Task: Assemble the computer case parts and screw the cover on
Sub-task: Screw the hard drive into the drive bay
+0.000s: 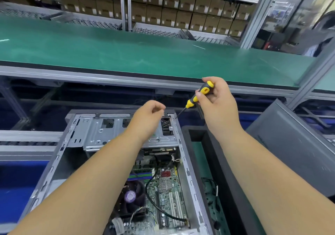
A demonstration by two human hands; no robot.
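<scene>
- Screwdriver (198,95) with a yellow and black handle sits in the right hand (216,98), whose fingers and thumb curl round the handle; the thin shaft slants down and to the left, its tip at the far right corner of the computer case (59,155).
- Left hand (147,116) hovers over the far end of the case, fingers loosely curled with thumb and fingertips close together; whether it holds anything small cannot be told.
- Computer case lies on its side with the top open, below both forearms, so the inside shows.
- Metal drive cage (94,133) fills the far end of the case, partly hidden by the left wrist.
- Green circuit board (163,198) lies in the near part of the case, with a round fan (133,196) on its left and black cables across it.
- Dark tray (230,180) stands just right of the case, with small black parts lying on its green floor.
- Grey side panel (293,144) leans at the far right, beyond the tray.
- Green belt (126,53) runs across the scene beyond the case.
- Brown boxes (181,10) are stacked on shelves behind the belt.
</scene>
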